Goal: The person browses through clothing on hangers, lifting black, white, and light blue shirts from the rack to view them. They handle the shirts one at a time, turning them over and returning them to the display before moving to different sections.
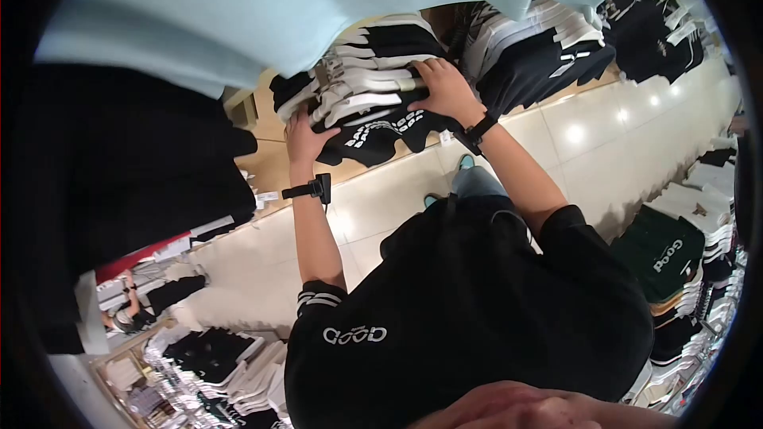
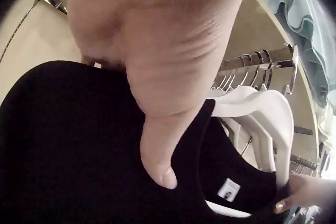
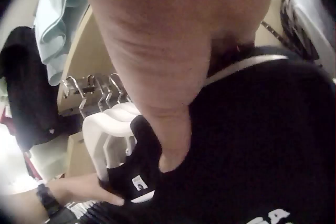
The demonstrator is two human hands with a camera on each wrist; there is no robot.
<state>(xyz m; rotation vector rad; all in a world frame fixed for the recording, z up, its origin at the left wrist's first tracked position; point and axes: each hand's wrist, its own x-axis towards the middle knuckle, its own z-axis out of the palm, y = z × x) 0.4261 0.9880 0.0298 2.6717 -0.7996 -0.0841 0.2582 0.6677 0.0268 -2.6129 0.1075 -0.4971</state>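
Black shirts with white lettering (image 1: 381, 131) hang on white hangers (image 1: 369, 79) in a rack in the head view. My left hand (image 1: 306, 139) grips the left shoulder of the front black shirt (image 2: 79, 145), its thumb lying on the front of the cloth. At the other shoulder, my right hand (image 1: 449, 89) holds the same shirt (image 3: 252, 145), thumb in front. Most fingers of both hands are hidden in the wrist views. A small white label (image 2: 229, 189) shows inside the neckline.
Pale blue cloth (image 1: 238, 8) hangs over the top of the rack. More black and white shirts (image 1: 548, 56) hang to the right, and dark garments (image 1: 151, 151) to the left. Behind stand other racks, one with a green shirt (image 1: 656, 250). A person (image 1: 135, 314) is at lower left.
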